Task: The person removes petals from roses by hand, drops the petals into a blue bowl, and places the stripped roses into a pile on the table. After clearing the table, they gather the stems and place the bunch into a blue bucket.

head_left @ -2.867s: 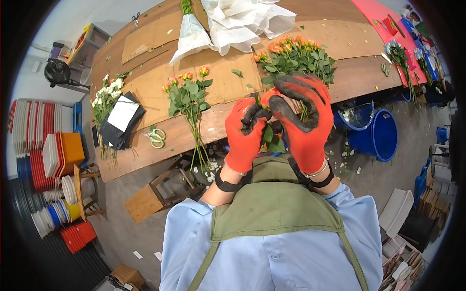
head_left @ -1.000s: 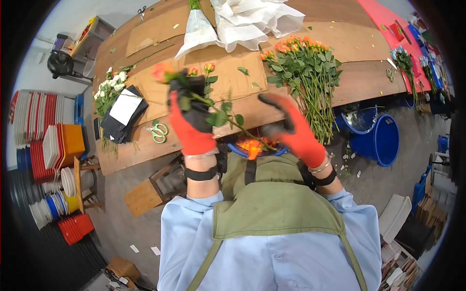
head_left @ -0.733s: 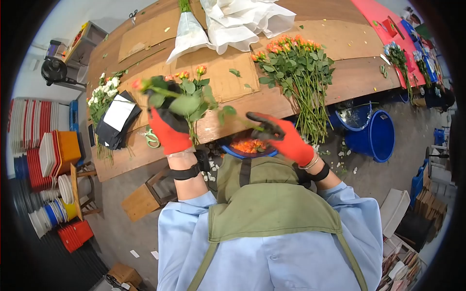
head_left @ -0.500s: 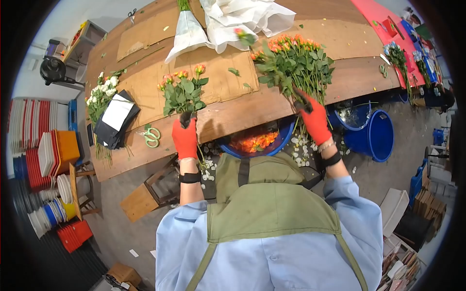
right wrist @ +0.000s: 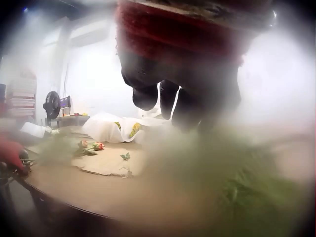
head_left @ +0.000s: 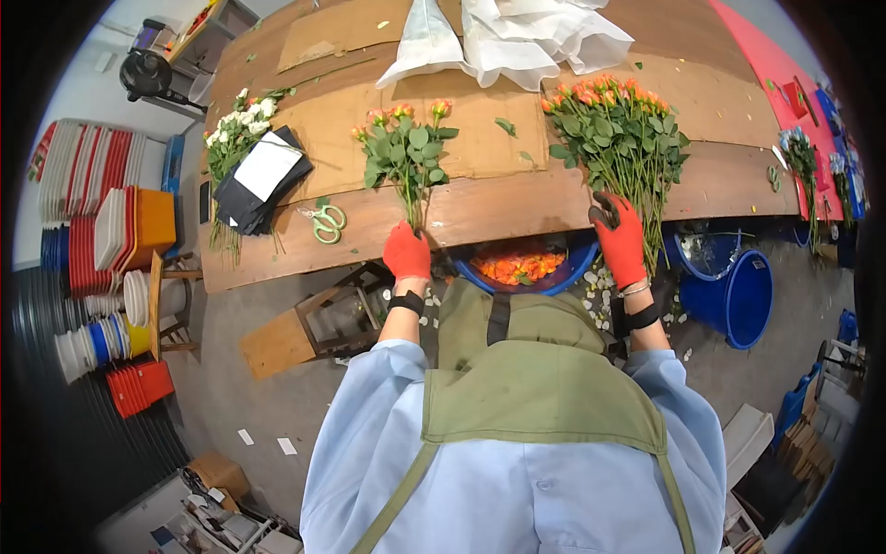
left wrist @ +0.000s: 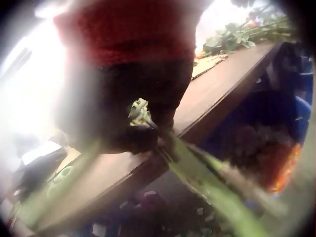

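Note:
My left hand point(head_left: 406, 252), in a red glove with black palm and fingers, grips the stems of a small bunch of orange roses point(head_left: 411, 148) at the table's front edge. Cut green stems point(left wrist: 212, 187) stick out below that fist in the left wrist view. On the right, a large bunch of orange roses point(head_left: 623, 138) lies with its stems over the edge. My right hand point(head_left: 621, 242), gloved alike, is beside those stems with thumb and fingers bent loosely. In the right wrist view its dark fingers point(right wrist: 168, 98) hang apart with gaps between them; blurred greenery is below.
Green-handled scissors point(head_left: 328, 223), black sheets with white paper point(head_left: 266, 166) and white roses point(head_left: 245, 125) lie at left. White wrapping point(head_left: 544, 37) lies at the back. A blue tub point(head_left: 581, 268) of orange petals stands under the edge, a blue bucket point(head_left: 738, 295) to its right.
A single rose, held between both hands earlier, swung over the large bunch with the right hand and is no longer distinguishable. The left hand moved down onto the small bunch's stems.

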`<state>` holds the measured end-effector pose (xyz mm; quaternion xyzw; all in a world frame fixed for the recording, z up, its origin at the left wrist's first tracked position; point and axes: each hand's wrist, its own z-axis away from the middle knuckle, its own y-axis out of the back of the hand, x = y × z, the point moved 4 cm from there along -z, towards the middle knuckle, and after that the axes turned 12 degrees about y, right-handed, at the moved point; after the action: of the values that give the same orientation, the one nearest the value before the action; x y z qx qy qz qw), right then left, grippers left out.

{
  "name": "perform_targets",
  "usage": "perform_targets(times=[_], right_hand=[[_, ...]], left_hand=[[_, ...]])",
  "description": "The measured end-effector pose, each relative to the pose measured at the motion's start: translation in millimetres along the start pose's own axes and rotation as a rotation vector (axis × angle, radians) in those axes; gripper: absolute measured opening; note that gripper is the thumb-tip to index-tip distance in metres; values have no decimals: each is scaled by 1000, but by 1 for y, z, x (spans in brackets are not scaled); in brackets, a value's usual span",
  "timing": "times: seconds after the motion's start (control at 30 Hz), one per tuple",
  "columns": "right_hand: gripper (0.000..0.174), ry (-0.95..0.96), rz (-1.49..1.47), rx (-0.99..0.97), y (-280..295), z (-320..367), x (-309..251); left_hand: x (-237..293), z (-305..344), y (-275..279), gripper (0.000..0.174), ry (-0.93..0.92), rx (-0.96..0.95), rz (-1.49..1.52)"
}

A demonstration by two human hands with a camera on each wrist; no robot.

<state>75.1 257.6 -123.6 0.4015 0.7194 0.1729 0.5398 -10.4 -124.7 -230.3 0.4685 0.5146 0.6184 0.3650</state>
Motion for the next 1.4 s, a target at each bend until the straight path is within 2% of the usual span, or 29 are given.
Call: perform_targets(times=[0.03,0.07,0.3,0.37,0.43,0.5,0.53,0.57,0.6,0.63,0.7,0.77,0.8,0.83,0.9,0.97,1.03,1.07,1.1,1.17,1.2,1.23,1.27,1.33,1.37,1.4], right_hand=[[32,-55,-108,-15,-3,1,-4],[29,-83,-196,4,-4,1,-9],[31,-56,-162,-51,-17,0,-24],[33,-36,-223,-40,-19,-2,-27],[34,-56,-301,-47,-24,-5,-33],[34,-74,-378,-49,-31,-11,-40],[35,-53,-455,-62,-35,-13,-47],[37,-33,-531,-76,-39,-14,-54],[39,-94,-666,-113,-44,-17,-63],[39,-97,-659,-105,-47,-22,-75],[38,-343,-1312,-95,-56,-29,-96],[36,-385,-1357,-133,-42,-39,-113],[34,-425,-1408,-183,-39,-41,-117],[34,-423,-1404,-174,-42,-38,-112],[33,-294,-1190,4,-45,-35,-97],[32,-213,-1143,-45,-34,-28,-96],[35,-126,-635,-25,-35,-20,-80],[42,-103,-684,-158,-31,-17,-79],[42,-94,-691,-166,-30,-11,-78],[46,-54,-438,-114,-27,5,-77],[43,-14,-414,-173,-23,8,-80],[43,-8,-418,-181,-22,10,-78],[43,34,-437,-218,-24,13,-77],[44,83,-460,-251,-26,14,-77],[44,95,-383,-292,-27,16,-76],[45,105,-304,-333,-27,17,-75]], left_hand=[[8,3,11,33,-110,99,90],[14,5,18,28,-122,125,145],[38,14,39,27,-116,9,59],[40,18,50,27,-144,98,230],[47,22,66,26,-170,108,263],[60,29,88,21,-381,309,324],[63,31,90,21,-387,308,325],[65,33,90,23,-408,235,450],[69,35,91,25,-428,162,575],[74,41,93,25,-436,157,581],[86,56,92,25,-462,-55,861],[97,70,87,28,-633,-139,854],[103,77,88,33,-625,-211,857],[108,82,88,37,-615,-282,859],[119,83,101,40,-644,-292,823],[129,80,110,42,-669,-294,792],[131,64,125,45,-564,-256,921],[130,58,137,42,-469,-306,1011],[126,47,135,41,-391,-280,1105],[140,42,183,40,-381,-256,1216],[148,39,196,40,-373,-248,1215],[159,39,206,40,-462,-286,1238],[165,43,211,39,-551,-323,1258],[167,49,190,41,-454,-354,1365],[166,49,173,45,-376,-409,1476],[167,52,178,45,-377,-410,1476]])
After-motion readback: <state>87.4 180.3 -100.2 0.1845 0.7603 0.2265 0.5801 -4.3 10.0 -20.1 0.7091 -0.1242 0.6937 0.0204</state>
